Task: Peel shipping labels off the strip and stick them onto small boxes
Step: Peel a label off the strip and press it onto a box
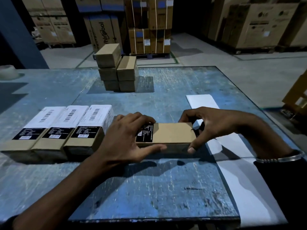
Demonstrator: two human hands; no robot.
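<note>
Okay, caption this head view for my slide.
Both hands, left and right, grip an unlabelled box beside three labelled boxes.

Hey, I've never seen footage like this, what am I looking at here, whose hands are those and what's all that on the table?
This is one picture from a camera worn on a person's head, looking down at their own hands. No machine is involved. The left hand and right hand hold a small brown box by its ends on a blue table. To the left lie three boxes already labelled. Farther back stands a stack of plain boxes. The white label strip runs along the right side.
</note>
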